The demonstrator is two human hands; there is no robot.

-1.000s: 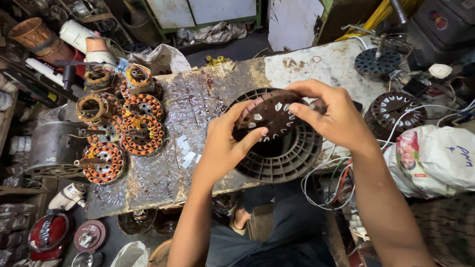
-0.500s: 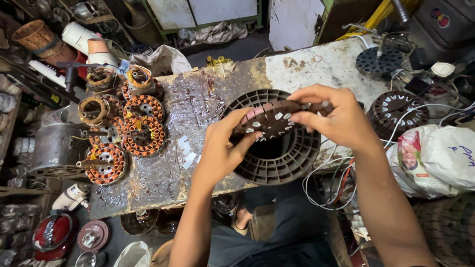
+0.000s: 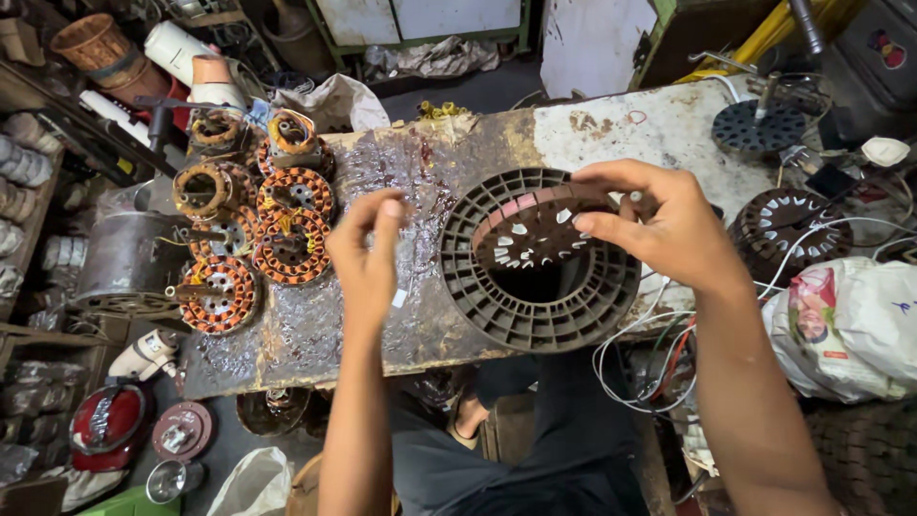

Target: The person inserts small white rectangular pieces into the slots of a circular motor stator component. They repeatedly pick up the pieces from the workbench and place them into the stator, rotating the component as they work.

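My right hand [image 3: 669, 229] grips a dark round stator core [image 3: 525, 234] with white slot liners, holding it tilted over the hole of a large black slotted plastic ring [image 3: 540, 306] that lies on the worn metal-topped table [image 3: 382, 315]. My left hand [image 3: 368, 253] is off the core and hovers over the table to the left of the ring, fingers loosely together; whether it pinches something small I cannot tell.
Several copper-wound stators [image 3: 287, 225] cluster at the table's left end. A second dark stator [image 3: 788, 229] and a round perforated disc [image 3: 759, 124] sit at the right, beside a white printed bag [image 3: 850, 325]. Loose wires [image 3: 635, 363] hang off the front edge. Motor parts fill the floor at left.
My left hand has let go of the stator core and moved left over the table. The right hand keeps the core over the black ring.
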